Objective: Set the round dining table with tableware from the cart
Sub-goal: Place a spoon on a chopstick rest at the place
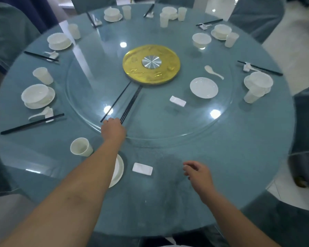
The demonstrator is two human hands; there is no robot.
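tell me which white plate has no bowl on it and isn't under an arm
The empty plate on the glass turntable, right of the gold centre disc; rim plates carry bowls.

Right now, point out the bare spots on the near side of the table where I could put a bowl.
Bare cloth lies between the white rest and the right hand, and on toward the near-right table edge. Crowded: the near left, where the cup, plate and left hand at the chopsticks cluster.
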